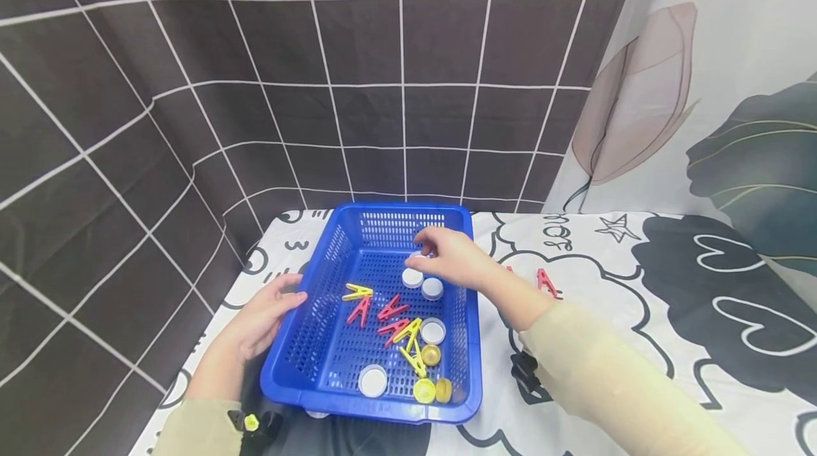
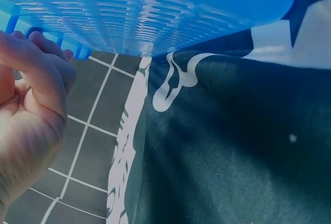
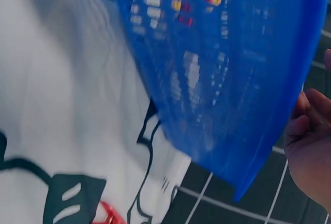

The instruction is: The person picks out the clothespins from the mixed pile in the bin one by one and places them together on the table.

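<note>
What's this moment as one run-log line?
left hand: at left rim of blue basket | right hand: appears to pinch white cap inside basket | also in basket: red clips, yellow clips, more caps

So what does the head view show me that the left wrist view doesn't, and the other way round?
Only the head view: the right hand over the basket, the yellow lids, and the red and yellow clips.
Only the left wrist view: the basket's slotted outer side face.
Both: the left hand, the basket, patterned cloth and dark gridded backdrop.
</note>
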Demonstrator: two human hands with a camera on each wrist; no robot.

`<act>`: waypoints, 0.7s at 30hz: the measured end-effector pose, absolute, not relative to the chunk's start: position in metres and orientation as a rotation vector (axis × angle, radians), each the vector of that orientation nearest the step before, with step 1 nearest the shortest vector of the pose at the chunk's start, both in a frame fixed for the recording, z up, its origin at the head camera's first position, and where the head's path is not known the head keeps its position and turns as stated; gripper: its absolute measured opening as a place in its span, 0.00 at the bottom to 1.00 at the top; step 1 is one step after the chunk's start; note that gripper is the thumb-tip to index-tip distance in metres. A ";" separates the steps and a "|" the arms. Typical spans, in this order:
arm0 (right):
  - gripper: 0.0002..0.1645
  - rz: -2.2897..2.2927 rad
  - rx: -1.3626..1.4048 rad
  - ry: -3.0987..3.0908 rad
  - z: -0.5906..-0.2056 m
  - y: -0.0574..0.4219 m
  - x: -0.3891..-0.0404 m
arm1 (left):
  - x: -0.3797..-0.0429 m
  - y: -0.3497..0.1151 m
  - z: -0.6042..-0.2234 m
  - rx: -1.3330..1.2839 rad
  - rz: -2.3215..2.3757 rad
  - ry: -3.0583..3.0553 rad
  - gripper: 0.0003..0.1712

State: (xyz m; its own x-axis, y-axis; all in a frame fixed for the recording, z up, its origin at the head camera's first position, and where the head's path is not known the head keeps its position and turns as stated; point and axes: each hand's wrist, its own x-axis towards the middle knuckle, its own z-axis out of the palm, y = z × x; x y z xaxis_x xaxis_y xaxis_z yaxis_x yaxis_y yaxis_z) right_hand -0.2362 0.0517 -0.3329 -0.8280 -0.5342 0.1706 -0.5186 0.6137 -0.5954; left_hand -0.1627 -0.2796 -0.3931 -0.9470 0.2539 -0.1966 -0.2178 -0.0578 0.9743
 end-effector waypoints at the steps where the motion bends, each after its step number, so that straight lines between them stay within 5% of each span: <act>1: 0.27 -1.009 -0.935 2.780 -0.333 0.049 -0.234 | -0.163 -0.280 -0.393 0.039 2.079 1.896 0.26; 21: 0.29 -0.551 -1.195 2.507 -0.358 0.020 -0.225 | -0.163 -0.280 -0.395 0.024 2.104 1.864 0.26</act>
State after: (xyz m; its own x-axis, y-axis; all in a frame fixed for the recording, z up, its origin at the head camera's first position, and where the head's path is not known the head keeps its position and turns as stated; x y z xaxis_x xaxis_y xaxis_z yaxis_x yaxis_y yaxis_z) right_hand -0.2247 0.0202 -0.3575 -0.6047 -0.7889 -0.1096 -0.6702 0.5783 -0.4653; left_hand -0.1634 -0.2798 -0.3947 -0.9458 0.2539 -0.2025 -0.2316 -0.0905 0.9686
